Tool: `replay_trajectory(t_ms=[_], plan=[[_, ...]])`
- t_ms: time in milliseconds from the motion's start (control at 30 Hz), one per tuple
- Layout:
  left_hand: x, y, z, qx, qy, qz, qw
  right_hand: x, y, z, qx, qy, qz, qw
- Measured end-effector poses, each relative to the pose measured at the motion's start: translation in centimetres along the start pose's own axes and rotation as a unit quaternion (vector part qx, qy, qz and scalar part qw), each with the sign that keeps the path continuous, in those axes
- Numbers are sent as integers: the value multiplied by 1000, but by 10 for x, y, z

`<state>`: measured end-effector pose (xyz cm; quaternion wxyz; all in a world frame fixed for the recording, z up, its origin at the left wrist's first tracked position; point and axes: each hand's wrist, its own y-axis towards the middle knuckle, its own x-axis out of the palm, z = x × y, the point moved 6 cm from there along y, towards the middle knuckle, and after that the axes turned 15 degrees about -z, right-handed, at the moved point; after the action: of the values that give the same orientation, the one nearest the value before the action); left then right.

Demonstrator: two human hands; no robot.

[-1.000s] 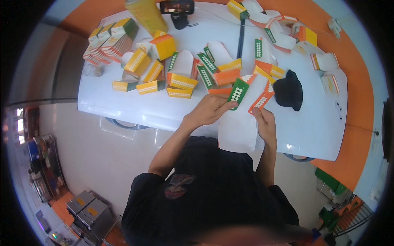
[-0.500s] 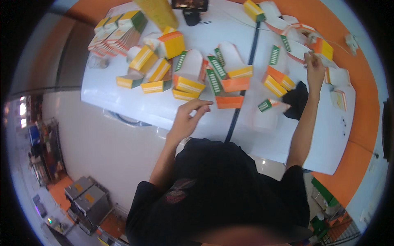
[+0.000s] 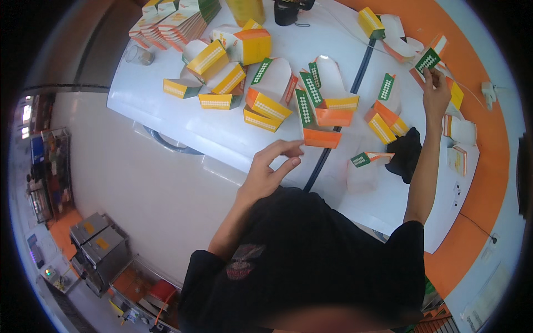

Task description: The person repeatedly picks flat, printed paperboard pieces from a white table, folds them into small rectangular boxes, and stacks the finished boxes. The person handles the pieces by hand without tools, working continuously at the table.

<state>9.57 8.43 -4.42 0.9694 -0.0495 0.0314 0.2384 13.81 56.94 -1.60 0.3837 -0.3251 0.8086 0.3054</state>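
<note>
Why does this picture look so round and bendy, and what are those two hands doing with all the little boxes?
The picture comes from a small camera worn on a person's head, looking down. Its lens sees very wide, so straight edges curve near the rim. The dark shape at the bottom is the person's own body in a black shirt.

The white table is covered with small paper cartons in orange, yellow, green and white. Some are folded into boxes, some lie flat in a stack of flat cartons at the far left corner. A black cloth lies near the right side.

The right hand is stretched far out and pinches a flat carton with a green flap. The left hand hovers with open fingers near the table's front edge, close to an orange folded carton, holding nothing.
</note>
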Motion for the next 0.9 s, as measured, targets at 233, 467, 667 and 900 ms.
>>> replay_trajectory(t_ms=[233, 467, 667, 900], plan=[[21, 32, 61, 239, -38, 91, 966, -1, -206, -222, -321, 114, -242, 908], [29, 30, 52, 132, -37, 14, 991, -4, -263, -235, -224, 252, -285, 897], [31, 19, 30, 125, -142, 38, 981, -24, -281, -191, -75, 324, 67, 941], [27, 16, 40, 184, -144, -48, 971, 55, -280, -202, 59, 567, -109, 815]])
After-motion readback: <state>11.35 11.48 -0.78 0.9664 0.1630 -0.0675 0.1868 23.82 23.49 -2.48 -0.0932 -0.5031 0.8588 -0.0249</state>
